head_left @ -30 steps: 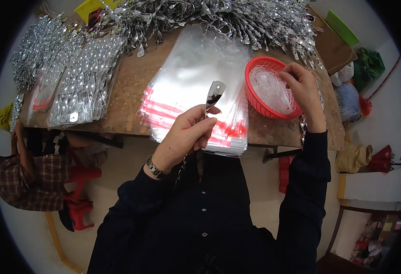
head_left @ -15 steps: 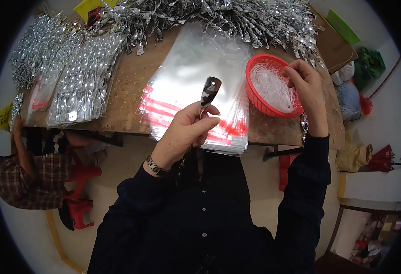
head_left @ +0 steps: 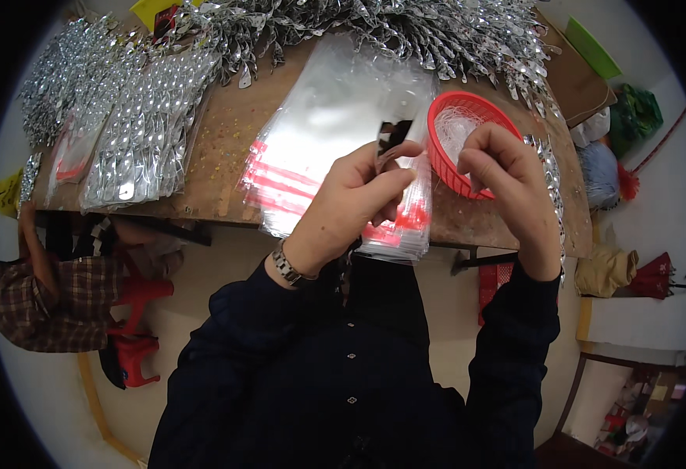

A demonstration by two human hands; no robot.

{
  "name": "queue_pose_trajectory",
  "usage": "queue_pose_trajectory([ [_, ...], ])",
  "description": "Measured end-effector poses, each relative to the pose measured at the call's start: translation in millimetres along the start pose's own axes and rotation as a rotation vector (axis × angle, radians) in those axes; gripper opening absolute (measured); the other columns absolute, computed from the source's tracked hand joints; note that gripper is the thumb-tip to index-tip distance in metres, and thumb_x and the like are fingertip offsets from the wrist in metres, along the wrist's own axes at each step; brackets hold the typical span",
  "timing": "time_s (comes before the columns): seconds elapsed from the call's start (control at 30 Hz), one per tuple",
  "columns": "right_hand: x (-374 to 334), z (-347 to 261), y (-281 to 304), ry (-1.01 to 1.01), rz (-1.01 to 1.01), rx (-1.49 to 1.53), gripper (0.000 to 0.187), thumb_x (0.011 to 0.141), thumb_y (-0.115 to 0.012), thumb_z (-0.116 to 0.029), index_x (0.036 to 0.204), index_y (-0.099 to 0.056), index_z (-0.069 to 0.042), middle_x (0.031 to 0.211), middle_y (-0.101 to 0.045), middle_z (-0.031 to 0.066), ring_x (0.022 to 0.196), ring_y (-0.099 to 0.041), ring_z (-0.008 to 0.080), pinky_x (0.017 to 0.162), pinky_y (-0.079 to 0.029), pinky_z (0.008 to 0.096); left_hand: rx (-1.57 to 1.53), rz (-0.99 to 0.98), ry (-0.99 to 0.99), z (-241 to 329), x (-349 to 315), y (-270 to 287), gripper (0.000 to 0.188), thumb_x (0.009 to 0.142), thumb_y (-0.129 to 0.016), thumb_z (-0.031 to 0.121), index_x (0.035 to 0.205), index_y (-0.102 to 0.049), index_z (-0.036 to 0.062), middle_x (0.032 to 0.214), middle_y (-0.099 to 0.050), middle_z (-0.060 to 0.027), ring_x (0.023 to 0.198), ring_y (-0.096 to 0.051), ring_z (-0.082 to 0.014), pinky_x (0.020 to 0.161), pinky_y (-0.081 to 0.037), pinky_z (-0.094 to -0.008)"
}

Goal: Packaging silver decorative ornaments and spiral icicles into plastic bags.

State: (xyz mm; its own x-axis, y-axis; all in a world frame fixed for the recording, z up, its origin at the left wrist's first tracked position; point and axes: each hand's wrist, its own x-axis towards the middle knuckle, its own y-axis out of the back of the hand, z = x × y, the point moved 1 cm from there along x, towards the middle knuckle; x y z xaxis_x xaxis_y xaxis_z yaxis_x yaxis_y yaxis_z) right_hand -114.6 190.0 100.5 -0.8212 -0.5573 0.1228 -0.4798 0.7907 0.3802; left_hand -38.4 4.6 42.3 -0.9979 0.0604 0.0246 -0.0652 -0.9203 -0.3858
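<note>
Closed in a pinch, my left hand (head_left: 341,199) holds a shiny silver twisted foil strip (head_left: 394,134). Its flat tip stands above my fingers, and a twisted length hangs below the hand. My right hand (head_left: 515,176) is closed in a pinch beside the near right part of a red plastic basket (head_left: 476,99); anything between those fingers is too fine to make out. Fine white threads (head_left: 454,129) lie in a tangle inside the basket. Beneath my left hand is a stack of clear plastic bags (head_left: 335,102) with red bands at their near end.
Piles of silver twisted strips (head_left: 405,31) line the table's far side, with bagged rows (head_left: 144,133) at the left. More strips (head_left: 550,180) hang at the right edge of the table (head_left: 226,156). A person in a checked shirt (head_left: 54,301) sits at the left.
My right hand has come toward me and slightly left, away from the basket's far right rim. My left hand has shifted right with the foil strip, whose tip has tilted.
</note>
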Motion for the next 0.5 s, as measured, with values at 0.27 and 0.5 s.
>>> queue_pose_trajectory([
  [0.27,-4,-3,-17,-0.038,-0.126,-0.066,0.011,0.09,-0.058,-0.011,0.082,-0.055,-0.004,0.073,-0.052,-0.0041,0.066,-0.047,0.0023,0.056,-0.035,0.019,0.054,-0.093,0.035,-10,5,-8,0.02,0.091,-0.06,0.011,0.109,-0.061,0.0021,0.071,-0.055,0.0034,0.058,-0.049,-0.0036,0.051,-0.037,-0.0186],
  [0.5,-6,9,-22,-0.032,-0.09,0.043,0.009,0.09,-0.058,-0.01,0.085,-0.056,-0.003,0.072,-0.051,-0.005,0.063,-0.045,0.0018,0.055,-0.034,0.0184,-0.022,-0.019,0.06,-18,2,-5,0.009,0.091,-0.061,0.012,0.094,-0.061,0.0034,0.071,-0.056,0.0018,0.058,-0.052,-0.0044,0.052,-0.04,-0.0182],
])
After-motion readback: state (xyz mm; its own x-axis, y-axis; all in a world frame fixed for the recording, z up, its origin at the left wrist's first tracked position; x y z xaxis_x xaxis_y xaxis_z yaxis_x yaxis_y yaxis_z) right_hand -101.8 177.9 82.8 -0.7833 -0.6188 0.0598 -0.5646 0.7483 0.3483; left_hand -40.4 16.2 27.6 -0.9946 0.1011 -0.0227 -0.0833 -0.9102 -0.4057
